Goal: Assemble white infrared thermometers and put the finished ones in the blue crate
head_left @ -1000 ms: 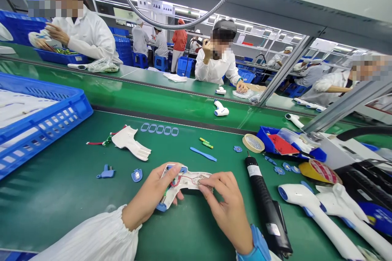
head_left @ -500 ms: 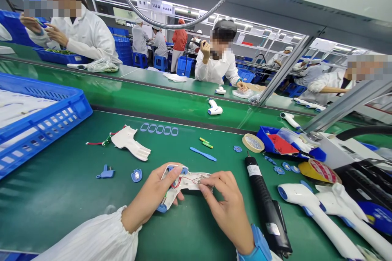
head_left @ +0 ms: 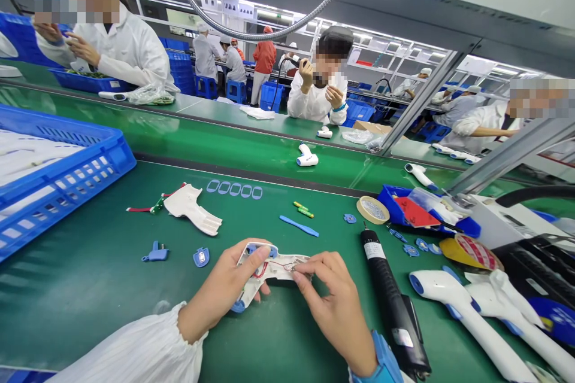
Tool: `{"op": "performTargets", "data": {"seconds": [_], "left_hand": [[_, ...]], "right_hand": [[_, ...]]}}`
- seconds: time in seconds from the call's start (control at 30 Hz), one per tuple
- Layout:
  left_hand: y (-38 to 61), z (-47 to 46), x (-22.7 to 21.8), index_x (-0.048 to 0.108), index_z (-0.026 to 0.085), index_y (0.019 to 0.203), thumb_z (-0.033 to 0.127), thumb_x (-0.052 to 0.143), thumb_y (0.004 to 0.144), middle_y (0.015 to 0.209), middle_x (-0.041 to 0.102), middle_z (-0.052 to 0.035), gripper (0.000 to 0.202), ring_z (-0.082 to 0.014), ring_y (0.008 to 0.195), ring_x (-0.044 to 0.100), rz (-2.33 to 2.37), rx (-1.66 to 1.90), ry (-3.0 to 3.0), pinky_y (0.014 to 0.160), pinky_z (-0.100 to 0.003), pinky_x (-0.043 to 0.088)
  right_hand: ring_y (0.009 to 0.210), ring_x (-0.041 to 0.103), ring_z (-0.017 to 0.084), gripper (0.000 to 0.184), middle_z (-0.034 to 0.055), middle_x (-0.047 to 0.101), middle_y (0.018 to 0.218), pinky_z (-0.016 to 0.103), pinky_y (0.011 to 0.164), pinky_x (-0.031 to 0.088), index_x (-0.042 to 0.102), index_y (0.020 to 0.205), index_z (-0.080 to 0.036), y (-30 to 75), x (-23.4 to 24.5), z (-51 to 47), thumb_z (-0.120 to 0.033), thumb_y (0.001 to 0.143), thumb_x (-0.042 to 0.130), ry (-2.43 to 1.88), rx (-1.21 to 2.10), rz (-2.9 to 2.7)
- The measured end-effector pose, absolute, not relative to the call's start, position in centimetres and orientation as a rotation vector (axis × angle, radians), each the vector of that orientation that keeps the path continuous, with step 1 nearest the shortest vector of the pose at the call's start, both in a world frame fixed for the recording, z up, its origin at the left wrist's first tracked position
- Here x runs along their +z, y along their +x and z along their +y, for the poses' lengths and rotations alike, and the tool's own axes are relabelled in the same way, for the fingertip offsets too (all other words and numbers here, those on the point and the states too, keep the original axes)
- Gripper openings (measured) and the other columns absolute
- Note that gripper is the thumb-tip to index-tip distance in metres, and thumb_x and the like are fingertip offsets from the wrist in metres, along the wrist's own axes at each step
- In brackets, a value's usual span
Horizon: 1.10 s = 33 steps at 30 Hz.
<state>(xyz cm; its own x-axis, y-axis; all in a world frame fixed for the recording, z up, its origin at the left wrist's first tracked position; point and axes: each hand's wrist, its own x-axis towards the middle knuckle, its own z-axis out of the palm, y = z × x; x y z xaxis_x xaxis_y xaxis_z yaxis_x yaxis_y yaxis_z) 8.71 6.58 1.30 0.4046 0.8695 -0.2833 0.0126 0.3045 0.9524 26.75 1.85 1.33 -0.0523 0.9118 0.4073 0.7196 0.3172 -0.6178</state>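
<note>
A green-topped assembly bench (head_left: 90, 317) runs through a brightly lit electronics workshop, where workers in white coats sit along parallel lines among blue plastic crates. At centre, a person's left hand (head_left: 220, 290) and right hand (head_left: 335, 311) hold a white plastic thermometer shell (head_left: 274, 266), laced with thin red wire, just above the bench. The left hand's fingers (head_left: 256, 257) wrap around the shell, the thumb pressed across its top, while the right hand's fingers (head_left: 305, 263) pinch together at the wired end of the shell. A blue wrist strap (head_left: 381, 359) circles the right wrist, and a gathered white sleeve (head_left: 135, 347) covers the left forearm. Laid out beyond the hands are a second white plastic shell (head_left: 191, 209), a row of five blue oval rings (head_left: 232, 190), a blue trigger-shaped part (head_left: 156, 253) and a slim blue plastic strip (head_left: 299, 226). To the right lie a black electric screwdriver (head_left: 389, 293), a roll of beige tape (head_left: 372, 210) and assembled white thermometers with blue trim (head_left: 453, 305). A blue plastic crate (head_left: 85, 158) sits at the left.
</note>
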Motion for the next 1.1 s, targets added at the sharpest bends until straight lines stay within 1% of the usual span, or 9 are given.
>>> {"op": "performTargets", "data": {"seconds": [0.17, 0.23, 0.33, 0.4, 0.6, 0.67, 0.77, 0.93, 1.1], "left_hand": [[8.5, 6.9, 0.9, 0.049, 0.014, 0.113, 0.056, 0.05, 0.078, 0.055, 0.064, -0.0035, 0.054, -0.0133, 0.046, 0.055, 0.966, 0.667, 1.151, 0.045, -0.021, 0.042], [8.5, 6.9, 1.0, 0.05, 0.014, 0.111, 0.059, 0.047, 0.078, 0.054, 0.064, -0.0047, 0.055, -0.0126, 0.043, 0.053, 0.973, 0.622, 1.084, 0.042, -0.019, 0.039], [8.7, 6.7, 1.2, 0.051, 0.014, 0.11, 0.062, 0.046, 0.077, 0.054, 0.065, -0.0057, 0.058, -0.0119, 0.041, 0.052, 0.978, 0.59, 1.009, 0.039, -0.018, 0.036], [8.9, 6.7, 1.3, 0.051, 0.014, 0.11, 0.062, 0.047, 0.076, 0.054, 0.064, -0.0057, 0.059, -0.0118, 0.041, 0.053, 0.976, 0.594, 0.998, 0.04, -0.018, 0.036], [8.9, 6.7, 1.2, 0.053, 0.014, 0.107, 0.063, 0.047, 0.076, 0.053, 0.064, -0.0054, 0.058, -0.0118, 0.04, 0.052, 0.99, 0.599, 1.012, 0.04, -0.018, 0.036], [8.8, 6.8, 1.2, 0.052, 0.014, 0.108, 0.063, 0.047, 0.076, 0.054, 0.064, -0.0057, 0.058, -0.0118, 0.041, 0.052, 0.995, 0.603, 1.011, 0.039, -0.017, 0.035], [8.7, 6.9, 1.4, 0.052, 0.014, 0.106, 0.063, 0.046, 0.077, 0.054, 0.064, -0.0057, 0.057, -0.0117, 0.041, 0.052, 1.018, 0.627, 1.003, 0.039, -0.017, 0.033], [8.7, 6.6, 1.7, 0.053, 0.014, 0.104, 0.062, 0.047, 0.076, 0.054, 0.064, -0.0056, 0.055, -0.0115, 0.041, 0.052, 1.02, 0.637, 1.004, 0.039, -0.017, 0.033], [8.8, 6.6, 1.6, 0.053, 0.015, 0.103, 0.062, 0.048, 0.076, 0.054, 0.064, -0.0055, 0.055, -0.0116, 0.042, 0.052, 1.018, 0.654, 1.003, 0.04, -0.017, 0.034]], "right_hand": [[0.076, 0.05, 0.019, 0.008, 0.0008, 0.056, 0.074, 0.031, 0.066, 0.042, 0.056, 0.073, -0.022, 27.8, 2.1, 2.3, -0.026, 0.076, 0.062, -1.636, 0.5, -1.809], [0.079, 0.051, 0.019, 0.011, 0.0009, 0.057, 0.081, 0.031, 0.07, 0.043, 0.056, 0.081, -0.022, 28.3, 2.4, 2.5, -0.026, 0.074, 0.064, -1.646, 0.598, -1.749], [0.086, 0.054, 0.017, 0.028, 0.0007, 0.06, 0.094, 0.03, 0.077, 0.045, 0.055, 0.103, -0.025, 28.6, 2.7, 2.5, -0.03, 0.076, 0.062, -1.551, 0.921, -1.663], [0.087, 0.056, 0.017, 0.033, 0.0008, 0.062, 0.098, 0.029, 0.077, 0.045, 0.055, 0.108, -0.024, 28.5, 2.8, 2.5, -0.035, 0.078, 0.06, -1.518, 1.069, -1.604], [0.078, 0.057, 0.017, 0.024, 0.0004, 0.064, 0.085, 0.028, 0.072, 0.045, 0.061, 0.095, -0.021, 27.5, 2.1, 2.7, -0.038, 0.078, 0.058, -1.528, 1.108, -1.526], [0.077, 0.057, 0.017, 0.026, 0.0008, 0.064, 0.086, 0.028, 0.071, 0.045, 0.058, 0.097, -0.021, 27.4, 1.8, 2.6, -0.038, 0.077, 0.059, -1.529, 1.071, -1.496], [0.082, 0.056, 0.018, 0.026, 0.0025, 0.06, 0.092, 0.03, 0.074, 0.045, 0.055, 0.1, -0.022, 27.6, 1.4, 2.0, -0.035, 0.078, 0.06, -1.537, 0.817, -1.526], [0.1, 0.048, 0.022, 0.01, 0.0061, 0.051, 0.104, 0.035, 0.081, 0.042, 0.06, 0.09, -0.025, 27.6, 0.8, 1.1, -0.028, 0.081, 0.059, -1.513, 0.312, -1.729], [0.1, 0.047, 0.022, 0.005, 0.0068, 0.05, 0.099, 0.034, 0.078, 0.043, 0.062, 0.083, -0.024, 27.1, 0.6, 1.2, -0.023, 0.082, 0.057, -1.492, 0.209, -1.783]]}}
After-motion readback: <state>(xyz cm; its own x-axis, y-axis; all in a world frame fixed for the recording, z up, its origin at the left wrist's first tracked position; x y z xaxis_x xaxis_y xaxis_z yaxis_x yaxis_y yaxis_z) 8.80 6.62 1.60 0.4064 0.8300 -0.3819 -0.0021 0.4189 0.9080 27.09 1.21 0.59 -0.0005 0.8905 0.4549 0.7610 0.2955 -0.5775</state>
